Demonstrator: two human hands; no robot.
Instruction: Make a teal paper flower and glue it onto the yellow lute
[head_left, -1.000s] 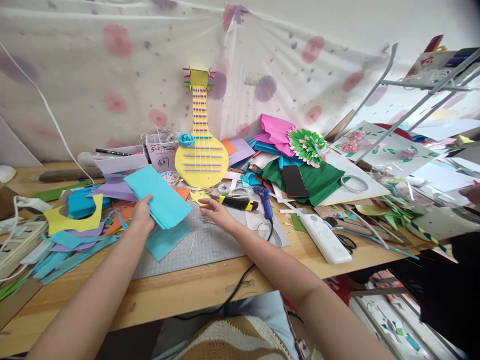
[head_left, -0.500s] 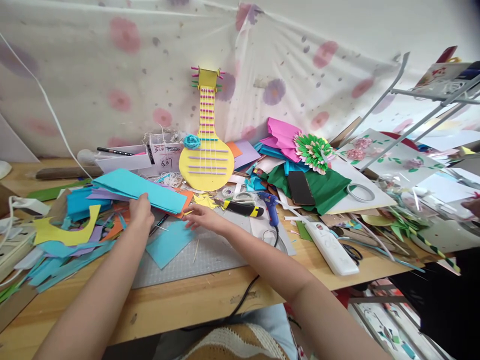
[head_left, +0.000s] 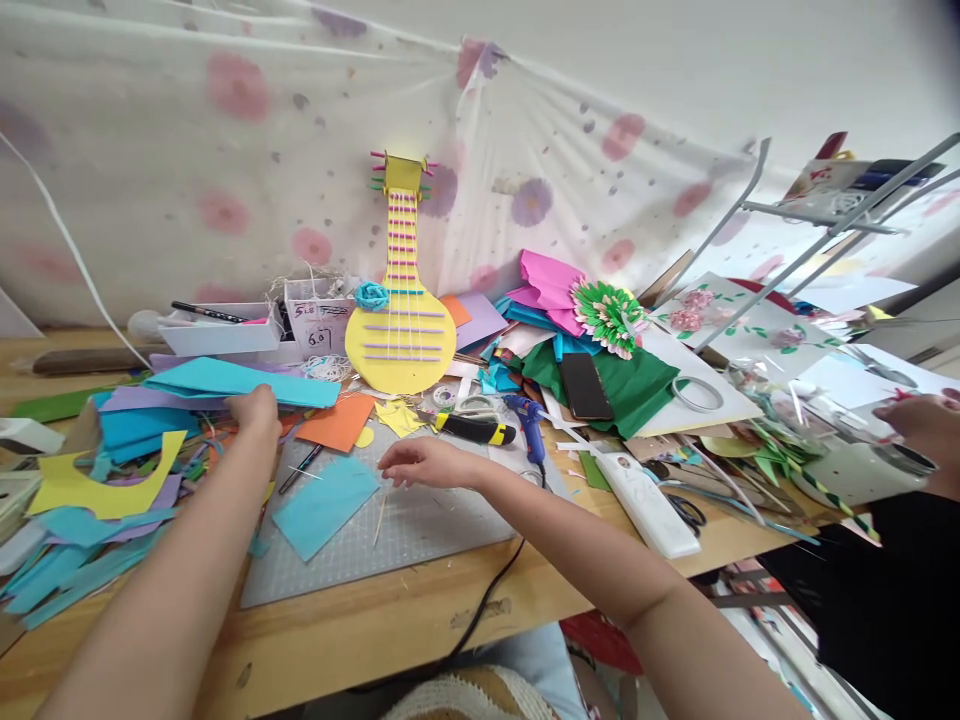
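My left hand (head_left: 256,408) is closed on the near edge of a folded turquoise paper (head_left: 225,380), at the left above a pile of paper scraps. Its fingertips are partly hidden by the wrist. My right hand (head_left: 424,463) hovers with fingers spread over the grey cutting mat (head_left: 442,515), holding nothing. Just left of it a light blue paper square (head_left: 326,505) lies on the mat, near a thin stick (head_left: 379,515). An orange paper piece (head_left: 337,422) and a dark pen (head_left: 301,468) are between the hands.
A yellow paper lute (head_left: 401,345) leans against the curtain. Right of the mat's back edge are a yellow-black utility knife (head_left: 476,428), a blue glue gun (head_left: 531,430), a phone (head_left: 586,385) and a white power strip (head_left: 649,505). Another person's hand (head_left: 926,430) is at the far right.
My left hand has carried the folded turquoise paper left, uncovering the orange paper and pen. My right hand has come away from that paper. The view has shifted slightly.
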